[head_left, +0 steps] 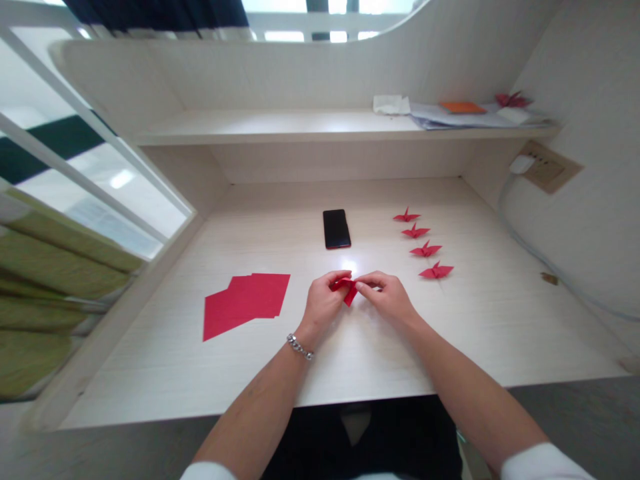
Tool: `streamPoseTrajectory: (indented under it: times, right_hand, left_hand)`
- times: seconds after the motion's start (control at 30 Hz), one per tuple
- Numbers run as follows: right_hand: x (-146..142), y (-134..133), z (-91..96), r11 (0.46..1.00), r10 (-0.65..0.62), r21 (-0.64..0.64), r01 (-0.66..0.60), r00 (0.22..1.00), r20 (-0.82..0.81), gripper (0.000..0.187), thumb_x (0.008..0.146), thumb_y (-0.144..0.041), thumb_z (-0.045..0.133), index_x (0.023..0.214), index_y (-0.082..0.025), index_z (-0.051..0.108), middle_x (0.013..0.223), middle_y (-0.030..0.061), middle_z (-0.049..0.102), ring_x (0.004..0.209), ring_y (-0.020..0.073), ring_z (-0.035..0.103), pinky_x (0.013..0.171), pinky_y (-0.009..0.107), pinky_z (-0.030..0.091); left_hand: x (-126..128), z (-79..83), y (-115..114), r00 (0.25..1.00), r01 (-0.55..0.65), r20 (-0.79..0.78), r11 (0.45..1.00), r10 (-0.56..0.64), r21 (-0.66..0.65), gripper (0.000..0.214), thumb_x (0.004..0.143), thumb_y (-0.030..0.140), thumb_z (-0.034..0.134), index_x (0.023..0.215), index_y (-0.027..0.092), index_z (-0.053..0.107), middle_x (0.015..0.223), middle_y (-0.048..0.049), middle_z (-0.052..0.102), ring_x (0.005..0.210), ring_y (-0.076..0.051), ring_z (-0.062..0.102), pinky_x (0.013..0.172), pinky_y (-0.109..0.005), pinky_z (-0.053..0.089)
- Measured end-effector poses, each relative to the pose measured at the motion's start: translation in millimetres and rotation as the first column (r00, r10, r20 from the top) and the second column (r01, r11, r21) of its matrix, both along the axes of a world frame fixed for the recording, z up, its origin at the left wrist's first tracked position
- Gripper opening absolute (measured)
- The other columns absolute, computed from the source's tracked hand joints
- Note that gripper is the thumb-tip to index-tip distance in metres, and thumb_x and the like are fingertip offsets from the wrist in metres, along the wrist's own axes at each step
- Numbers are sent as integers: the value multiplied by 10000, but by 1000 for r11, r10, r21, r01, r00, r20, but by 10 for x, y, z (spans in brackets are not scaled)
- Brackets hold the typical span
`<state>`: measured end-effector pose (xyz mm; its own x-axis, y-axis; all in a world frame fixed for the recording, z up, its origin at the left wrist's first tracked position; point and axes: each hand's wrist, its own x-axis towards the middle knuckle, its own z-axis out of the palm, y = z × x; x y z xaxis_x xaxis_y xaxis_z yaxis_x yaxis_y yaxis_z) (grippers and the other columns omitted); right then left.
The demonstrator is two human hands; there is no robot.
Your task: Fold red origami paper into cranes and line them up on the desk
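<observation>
Between both hands is a small piece of folded red paper (351, 295), held just above the desk near its front middle. My left hand (326, 298), with a chain bracelet at the wrist, pinches it from the left. From the right, the closed fingertips of my right hand (386, 295) grip its other side. Fingers cover part of the folds, so its exact shape is hard to make out. Flat red paper sheets (250, 298) lie overlapping to the left. On the right, several red paper cranes (426, 250) stand in a slanting row.
A black phone (337, 229) lies beyond my hands. The raised shelf (260, 127) at the back carries papers (430, 117), an orange piece (463, 107) and a red folded paper shape (513, 100). A charger cable (520, 233) runs from the wall socket (550, 167) down the right side.
</observation>
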<state>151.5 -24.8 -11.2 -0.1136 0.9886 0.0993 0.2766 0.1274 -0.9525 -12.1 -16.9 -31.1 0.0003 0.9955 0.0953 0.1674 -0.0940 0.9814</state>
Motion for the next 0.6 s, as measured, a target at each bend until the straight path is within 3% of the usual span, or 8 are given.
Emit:
streamPoseTrajectory:
  times: [0.1,0.43,0.6]
  right_hand:
    - [-7,-28,20,996,-39,80,32,995,93,176,799,-311,628,868,-198,745,889,74,723,833,202,657,685,294,509]
    - [-64,-17,-95,996,-58,74,48,989,134,163,770,-301,649,870,-185,704,857,50,713,768,182,654,727,301,514]
    - [-64,-22,-120,987,-136,113,115,971,197,96,775,-216,593,787,-190,684,777,31,701,733,176,646,705,296,502]
  left_hand:
    - [-4,17,-14,998,-26,-54,999,27,26,237,755,211,688,984,179,740,1008,-93,732,912,-222,674,828,-330,526]
    - [-12,20,-40,992,-38,-118,998,43,42,282,731,127,659,996,192,730,954,-59,736,819,-195,674,713,-281,527]
    - [8,12,-34,997,-6,-73,1000,6,-8,251,729,187,702,978,175,726,932,-71,738,778,-193,678,671,-276,532]
